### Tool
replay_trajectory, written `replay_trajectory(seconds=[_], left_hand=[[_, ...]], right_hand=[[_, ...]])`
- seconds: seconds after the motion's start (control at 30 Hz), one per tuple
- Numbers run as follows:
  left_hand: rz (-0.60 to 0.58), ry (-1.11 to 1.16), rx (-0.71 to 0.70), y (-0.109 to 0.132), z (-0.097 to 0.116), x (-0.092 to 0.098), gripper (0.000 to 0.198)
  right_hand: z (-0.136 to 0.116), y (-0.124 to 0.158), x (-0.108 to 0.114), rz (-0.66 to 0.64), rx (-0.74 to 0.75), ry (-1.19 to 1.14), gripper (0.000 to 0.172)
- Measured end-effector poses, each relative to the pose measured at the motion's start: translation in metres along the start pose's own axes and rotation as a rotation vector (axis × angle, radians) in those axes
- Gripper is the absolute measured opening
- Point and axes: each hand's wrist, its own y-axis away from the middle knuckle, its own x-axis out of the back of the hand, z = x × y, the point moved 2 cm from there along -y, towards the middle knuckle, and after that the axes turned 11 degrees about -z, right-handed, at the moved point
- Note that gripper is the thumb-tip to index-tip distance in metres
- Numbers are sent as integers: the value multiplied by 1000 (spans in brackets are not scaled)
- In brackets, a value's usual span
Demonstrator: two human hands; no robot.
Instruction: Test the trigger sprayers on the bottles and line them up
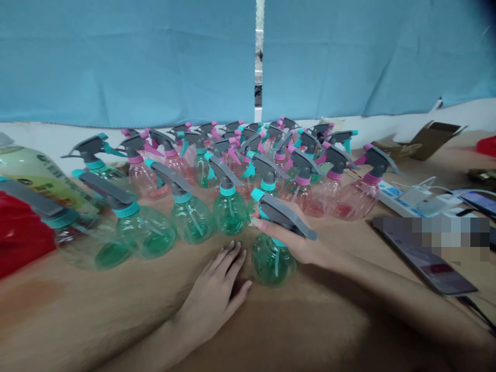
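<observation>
My right hand (291, 236) is wrapped round the neck and trigger of a green spray bottle (273, 266) with a grey head and turquoise collar. The bottle stands upright near the middle of the table. Flat on the tabletop just left of it lies my left hand (219, 287), fingers stretched out and nothing in them. Closest beyond the hands is another green spray bottle (230, 213), with a second green one (192, 219) to its left. Pink spray bottles (358, 197) stand behind and to the right.
Several more green and pink bottles fill the back of the table (310, 330). A phone (426, 258) with a cable and a white power strip (399, 199) lie at right, near an open cardboard box (436, 142). At left are a large labelled bottle (42, 175) and red plastic (23, 232).
</observation>
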Motion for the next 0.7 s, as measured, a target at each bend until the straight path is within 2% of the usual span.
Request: replay_trajectory(seconds=[0.17,0.3,0.5,0.7], left_hand=[[5,-4,1,0,0,0,49],[-6,-15,-5,0,1,1,50],[-33,-41,1,-1,1,-1,50],[-16,-44,5,0,-1,-2,49]], right_hand=[[-3,-3,1,-42,14,-1,15],[-2,-3,0,-32,45,-33,8],[1,0,-3,0,44,-46,16],[-2,0,-2,4,35,-41,18]])
